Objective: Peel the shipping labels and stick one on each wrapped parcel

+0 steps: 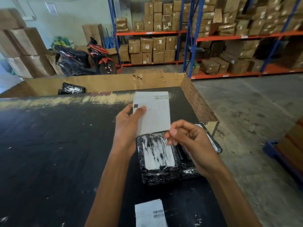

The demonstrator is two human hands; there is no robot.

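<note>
Fingers (141, 110) of the left hand (127, 126) curl round the left side of the shipping label (155, 112) and hold it up just behind the wrapped parcel (157, 159). Thumb and finger of the right hand (191, 141) are bent tight and pinch the label's bottom corner, right over the parcel's far edge. More labels (150, 213) lie on the black table (57, 145), on the near side of the parcel.

- At the centre of the frame, the left hand (127, 122) held a shipping label (155, 112) upright, thumb on its face.
- The right hand (191, 143), fingers curled, met the label's lower right corner; its grip was unclear.
- Just below lay a black wrapped parcel (157, 161) on the black table (49, 153).
- At the bottom edge lay another label sheet (149, 213).
</note>
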